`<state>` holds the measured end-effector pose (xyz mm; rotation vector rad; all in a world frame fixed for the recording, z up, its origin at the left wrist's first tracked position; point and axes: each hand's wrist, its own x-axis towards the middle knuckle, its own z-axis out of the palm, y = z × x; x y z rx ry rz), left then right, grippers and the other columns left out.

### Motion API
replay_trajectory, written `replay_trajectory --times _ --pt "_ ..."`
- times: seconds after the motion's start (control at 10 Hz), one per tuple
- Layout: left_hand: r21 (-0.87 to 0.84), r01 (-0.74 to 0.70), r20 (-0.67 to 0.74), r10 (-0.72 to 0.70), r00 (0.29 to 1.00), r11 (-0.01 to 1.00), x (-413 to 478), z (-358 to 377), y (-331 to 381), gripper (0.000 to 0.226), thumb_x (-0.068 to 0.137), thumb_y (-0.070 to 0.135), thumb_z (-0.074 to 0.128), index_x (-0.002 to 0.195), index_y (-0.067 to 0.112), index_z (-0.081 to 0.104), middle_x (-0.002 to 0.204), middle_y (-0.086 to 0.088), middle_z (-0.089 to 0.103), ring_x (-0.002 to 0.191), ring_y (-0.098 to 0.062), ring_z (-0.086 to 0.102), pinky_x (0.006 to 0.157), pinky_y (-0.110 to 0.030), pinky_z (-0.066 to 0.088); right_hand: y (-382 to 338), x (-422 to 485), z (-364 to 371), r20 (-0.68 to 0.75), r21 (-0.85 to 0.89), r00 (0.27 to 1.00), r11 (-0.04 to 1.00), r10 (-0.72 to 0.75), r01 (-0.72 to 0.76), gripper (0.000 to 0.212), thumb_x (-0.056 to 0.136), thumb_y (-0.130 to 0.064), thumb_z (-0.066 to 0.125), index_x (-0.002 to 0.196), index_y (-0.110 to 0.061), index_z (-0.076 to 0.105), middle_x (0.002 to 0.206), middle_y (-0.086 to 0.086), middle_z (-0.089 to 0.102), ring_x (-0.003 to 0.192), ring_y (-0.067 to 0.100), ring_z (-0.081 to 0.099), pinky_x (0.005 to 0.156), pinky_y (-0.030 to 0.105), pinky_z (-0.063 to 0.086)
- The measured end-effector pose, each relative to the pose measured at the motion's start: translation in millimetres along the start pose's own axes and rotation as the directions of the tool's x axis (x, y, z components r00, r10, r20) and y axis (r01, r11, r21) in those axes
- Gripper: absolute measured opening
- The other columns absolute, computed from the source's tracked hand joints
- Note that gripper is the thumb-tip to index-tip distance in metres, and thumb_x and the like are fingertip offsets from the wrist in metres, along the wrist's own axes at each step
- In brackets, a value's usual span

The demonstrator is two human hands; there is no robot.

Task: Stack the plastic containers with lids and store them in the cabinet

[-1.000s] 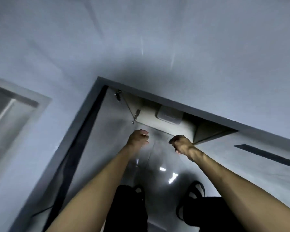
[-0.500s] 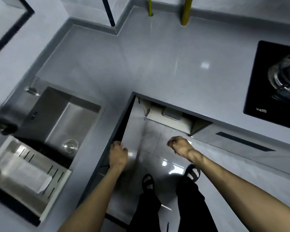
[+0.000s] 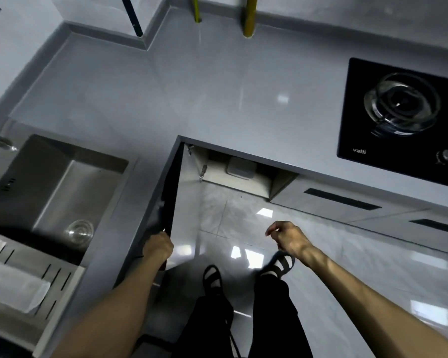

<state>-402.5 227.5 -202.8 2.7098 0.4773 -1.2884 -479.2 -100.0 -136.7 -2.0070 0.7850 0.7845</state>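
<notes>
A person stands in the inner corner of an L-shaped grey table [image 3: 212,99], looking straight down past dark trousers and sandals to a glossy tiled floor [image 3: 347,267]. The left hand [image 3: 157,249] is closed around the near edge of a cabinet door [image 3: 169,202], a dark panel seen edge-on whose long axis runs away from the viewer along the table's left arm, up toward the inner corner. The right hand [image 3: 289,239] hangs free above the floor, holding nothing, fingers loosely curled with the thumb apart from them. The open cabinet [image 3: 238,174] lies under the table's far arm (pale interior, a hinge at its left, a small whitish box on the back panel); no plastic containers can be made out in it or anywhere else in view. A steel sink [image 3: 62,187] with a drain rack sits at left; at right, a black gas hob [image 3: 404,115], and two yellow pipes [image 3: 248,16] rise at the back wall
</notes>
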Motion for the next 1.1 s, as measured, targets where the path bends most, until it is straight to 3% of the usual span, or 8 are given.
replay_trajectory --times 0.1,0.2,0.3,0.4,0.7,0.8,1.0,1.1 --pt "-0.142 0.011 0.123 0.007 0.992 0.99 -2.8 10.5 19.0 0.029 0.092 0.004 0.046 0.119 -0.004 0.054 0.114 -0.02 0.064 0.091 -0.032 0.068 0.078 -0.039 0.059 9.5 2.0 -6.9 0.004 -0.007 1.0 1.0 0.024 -0.023 0.022 0.087 -0.009 0.049 0.084 -0.018 0.069 0.059 -0.001 0.054 0.046 0.016 0.05 0.051 0.024 0.046" --pt "-0.382 0.058 0.209 0.025 0.978 0.922 -22.2 23.2 63.9 0.01 0.09 0.001 0.047 0.084 0.004 0.054 0.077 -0.012 0.059 0.053 -0.022 0.061 0.041 -0.027 0.053 14.6 9.8 -23.0 0.007 0.002 0.999 0.999 0.036 -0.036 0.022 0.086 -0.008 0.049 0.085 -0.017 0.069 0.061 0.0 0.055 0.046 0.017 0.053 0.056 0.026 0.048" --pt "-0.462 0.042 0.223 0.07 0.972 0.886 -32.8 35.9 104.4 0.019 0.089 0.005 0.051 0.071 0.009 0.048 0.069 -0.009 0.055 0.041 -0.017 0.057 0.03 -0.018 0.044 18.6 16.5 -39.1 0.009 0.002 0.999 0.999 0.04 -0.04 0.022 0.087 -0.009 0.049 0.086 -0.016 0.07 0.064 0.004 0.056 0.048 0.019 0.052 0.055 0.026 0.046" --pt "-0.583 0.01 0.214 0.142 0.966 0.812 -39.4 53.1 173.2 0.012 0.089 0.017 0.058 0.088 0.005 0.057 0.074 -0.01 0.062 0.042 -0.014 0.054 0.028 -0.014 0.037 30.2 29.0 -67.9 0.014 -0.003 0.998 0.998 0.056 -0.056 0.022 0.088 -0.009 0.049 0.09 -0.014 0.07 0.062 0.005 0.056 0.048 0.018 0.051 0.052 0.023 0.044" --pt "-0.856 0.142 0.29 0.235 0.928 0.497 -33.7 50.5 328.6 0.021 0.094 0.008 0.048 0.075 0.011 0.056 0.062 -0.004 0.062 0.055 -0.014 0.059 0.044 -0.02 0.048 75.6 54.4 -145.3 -0.014 0.1 0.99 0.985 0.141 -0.139 0.022 0.09 -0.006 0.047 0.086 -0.016 0.066 0.058 0.003 0.055 0.049 0.017 0.048 0.051 0.023 0.042" --pt "-0.866 0.162 0.298 0.227 0.927 0.473 -26.2 40.6 359.0 0.017 0.091 0.0 0.042 0.086 0.006 0.057 0.061 -0.004 0.063 0.062 -0.012 0.06 0.053 -0.021 0.05 89.8 64.8 -170.8 -0.008 0.144 0.988 0.978 0.153 -0.15 0.024 0.091 -0.004 0.046 0.085 -0.015 0.067 0.058 0.004 0.054 0.048 0.017 0.047 0.053 0.025 0.043" --pt "-0.848 0.119 0.302 0.287 0.909 0.516 -18.6 39.4 380.8 0.049 0.095 0.003 0.041 0.144 0.011 0.037 0.085 -0.007 0.061 0.076 -0.017 0.06 0.07 -0.03 0.053 95.7 82.1 -192.4 0.027 0.206 0.988 0.966 0.152 -0.154 0.027 0.091 -0.003 0.046 0.081 -0.016 0.067 0.059 0.004 0.052 0.049 0.017 0.045 0.058 0.029 0.043" --pt "-0.819 0.09 0.305 0.296 0.905 0.567 -21.1 38.8 382.2 0.045 0.099 0.009 0.038 0.144 0.009 0.035 0.107 -0.012 0.064 0.089 -0.024 0.064 0.077 -0.033 0.054 93.8 84.5 -194.9 0.027 0.176 0.991 0.975 0.134 -0.137 0.025 0.091 -0.004 0.047 0.084 -0.016 0.068 0.059 0.003 0.052 0.048 0.017 0.046 0.056 0.026 0.043"
